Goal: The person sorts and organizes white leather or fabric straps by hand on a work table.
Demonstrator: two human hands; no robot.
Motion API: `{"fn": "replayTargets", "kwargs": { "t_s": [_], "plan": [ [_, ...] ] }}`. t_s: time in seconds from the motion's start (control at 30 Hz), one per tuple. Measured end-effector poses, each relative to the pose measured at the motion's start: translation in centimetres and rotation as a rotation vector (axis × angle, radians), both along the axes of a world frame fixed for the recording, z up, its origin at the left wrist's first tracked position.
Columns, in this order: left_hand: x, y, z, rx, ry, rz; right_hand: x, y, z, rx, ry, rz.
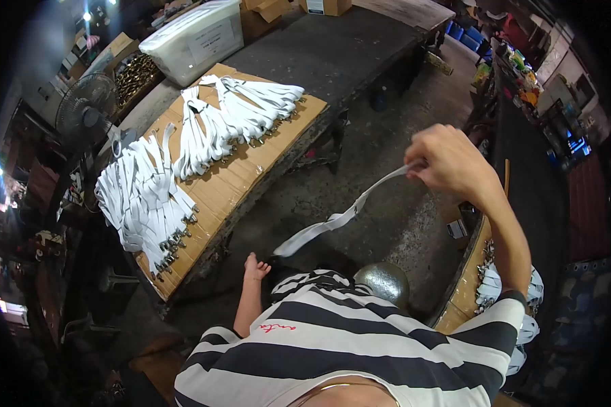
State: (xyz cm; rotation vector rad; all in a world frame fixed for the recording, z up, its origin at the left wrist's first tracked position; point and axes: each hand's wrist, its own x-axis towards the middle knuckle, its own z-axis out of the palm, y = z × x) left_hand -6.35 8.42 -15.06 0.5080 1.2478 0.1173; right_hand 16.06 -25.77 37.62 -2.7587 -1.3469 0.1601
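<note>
My right hand (448, 161) is raised at the right, its fingers closed on one end of a white lanyard (339, 218). The flat strap slants down to the left with a slight twist, and its lower end hangs near my left hand (256, 267). That hand is low in front of my body, palm up, fingers loosely apart, with nothing visible in it. A small gap shows between it and the strap. To the left, bundles of white lanyards (142, 197) with metal clips along their lower ends lie on a cardboard sheet (251, 169).
The cardboard rests on a dark workbench (299, 44). A white plastic bin (193, 41) and a fan (86, 103) stand behind it. More white lanyards (489, 285) lie on the bench at my right. A round metallic stool seat (383, 283) is close to my body.
</note>
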Motion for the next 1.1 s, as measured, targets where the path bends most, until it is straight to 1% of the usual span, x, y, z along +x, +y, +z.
{"fn": "replayTargets", "kwargs": {
  "t_s": [0.03, 0.07, 0.1, 0.13, 0.17, 0.2, 0.23, 0.27, 0.3, 0.33, 0.37, 0.4, 0.43, 0.47, 0.5, 0.53, 0.57, 0.6, 0.63, 0.67, 0.7, 0.73, 0.77, 0.83, 0.87, 0.9, 0.93, 0.97, 1.0, 1.03, 1.07, 1.1],
  "plan": [
    [2.6, 0.0, 1.7, 0.099, 0.230, -0.121, 0.3, 0.8, 0.5, 0.020, -0.021, 0.058],
    [5.0, -0.2, 3.3, 0.268, 0.083, -0.207, 0.4, 1.9, 1.0, 0.038, -0.021, 0.058],
    [7.8, -1.9, 9.8, 0.431, -0.092, -0.301, 0.5, 2.9, 1.5, 0.018, -0.074, 0.111],
    [10.6, -2.5, 14.6, 0.497, -0.356, -0.447, 0.7, 3.8, 2.0, -0.006, -0.130, 0.161],
    [13.1, -3.7, 20.2, 0.545, -0.613, -0.593, 0.9, 4.6, 2.3, -0.001, -0.136, 0.157],
    [15.3, -4.7, 24.6, 0.631, -0.848, -0.742, 1.2, 5.3, 2.7, 0.028, -0.154, 0.217],
    [16.9, -6.3, 29.5, 0.798, -1.017, -0.880, 1.4, 6.1, 3.2, 0.053, -0.173, 0.279],
    [17.8, -8.4, 33.8, 0.910, -1.162, -0.938, 1.3, 6.9, 4.4, -0.064, -0.099, 0.245],
    [18.6, -10.4, 37.2, 0.992, -1.226, -0.963, 1.8, 7.2, 4.5, -0.070, -0.105, 0.243],
    [19.0, -12.2, 39.3, 1.074, -1.290, -0.983, 2.4, 7.4, 4.5, -0.061, -0.034, 0.265],
    [19.3, -13.6, 40.2, 1.073, -1.302, -0.975, 2.7, 7.7, 4.7, -0.051, 0.033, 0.285],
    [19.8, -14.7, 41.0, 1.059, -1.311, -0.998, 2.9, 8.1, 5.2, -0.150, 0.149, 0.203],
    [20.3, -15.7, 41.8, 1.047, -1.321, -1.021, 2.9, 7.9, 5.6, -0.157, 0.132, 0.198],
    [20.4, -16.4, 42.5, 1.091, -1.370, -0.956, 2.8, 7.3, 6.0, 0.082, 0.205, 0.229],
    [20.2, -16.7, 43.2, 1.097, -1.387, -0.950, 2.7, 6.8, 6.2, 0.324, 0.277, 0.263],
    [20.0, -17.0, 43.7, 0.922, -1.412, -0.864, 3.2, 6.3, 5.4, 0.515, 0.422, 0.211],
    [20.0, -17.2, 44.0, 0.744, -1.425, -0.778, 4.1, 6.1, 4.1, 0.724, 0.521, 0.251],
    [20.2, -16.8, 43.9, 0.734, -1.431, -0.802, 4.5, 5.7, 2.9, 0.858, 0.610, 0.167],
    [20.5, -16.6, 43.6, 0.730, -1.433, -0.793, 4.3, 5.5, 1.9, 0.988, 0.704, 0.080],
    [20.8, -16.4, 43.0, 0.865, -1.348, -0.849, 4.5, 5.5, 1.1, 1.131, 0.750, 0.048],
    [21.0, -16.2, 42.1, 0.997, -1.250, -0.903, 4.8, 5.7, 0.6, 1.289, 0.758, 0.098],
    [21.3, -16.4, 41.0, 0.930, -1.290, -0.853, 5.0, 6.0, 0.9, 1.325, 0.674, 0.113],
    [21.1, -16.1, 39.9, 0.822, -1.236, -0.887, 5.2, 6.3, 1.5, 1.364, 0.589, 0.127],
    [20.8, -16.3, 38.1, 0.824, -1.190, -0.765, 5.8, 7.5, 2.6, 1.395, 0.411, 0.130],
    [20.9, -15.7, 37.4, 0.828, -1.183, -0.766, 6.4, 8.2, 3.1, 1.372, 0.365, 0.112],
    [21.0, -15.1, 36.7, 0.882, -1.110, -0.825, 7.1, 8.9, 3.5, 1.345, 0.317, 0.095],
    [21.1, -14.5, 36.0, 0.934, -1.035, -0.882, 7.6, 9.8, 3.9, 1.345, 0.322, 0.096],
    [21.4, -13.8, 34.9, 0.936, -1.031, -0.879, 8.1, 10.8, 4.3, 1.324, 0.293, 0.099],
    [21.8, -13.1, 33.8, 0.809, -1.104, -0.917, 8.8, 11.9, 4.7, 1.305, 0.262, 0.104],
    [22.1, -12.2, 33.7, 0.678, -1.173, -0.952, 9.6, 13.0, 5.1, 1.306, 0.265, 0.109],
    [22.3, -11.3, 33.6, 0.687, -1.203, -1.010, 10.4, 14.2, 5.4, 1.316, 0.311, 0.155],
    [22.4, -10.2, 33.7, 0.689, -1.202, -1.008, 11.0, 15.3, 5.8, 1.323, 0.355, 0.201]
  ]
}}
